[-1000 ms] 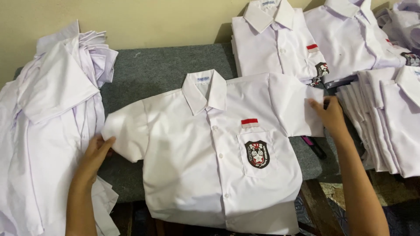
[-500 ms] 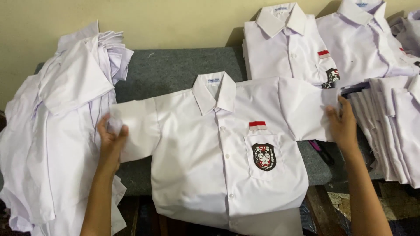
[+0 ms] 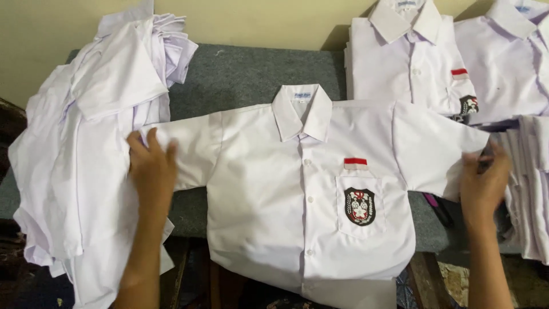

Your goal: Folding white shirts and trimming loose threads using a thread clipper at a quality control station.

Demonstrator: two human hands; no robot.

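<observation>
A white short-sleeved shirt (image 3: 274,189) lies face up and spread out on a grey padded table (image 3: 246,74), buttoned, with a red strip and a dark crest on its chest pocket. My left hand (image 3: 151,169) presses flat on the end of its left-side sleeve, fingers apart. At the end of the other sleeve, my right hand (image 3: 483,180) touches the cuff edge, fingers curled and blurred. The shirt's hem hangs over the table's front edge.
A loose heap of white shirts (image 3: 91,149) fills the left side. Two folded shirts (image 3: 412,57) lie at the back right, and a stack of folded shirts (image 3: 529,189) sits at the far right. A dark pen-like thing (image 3: 437,207) lies under the right sleeve.
Both hands have slid outward along the sleeves, stretching the shirt flatter and wider. The view has shifted so the shirt sits more central.
</observation>
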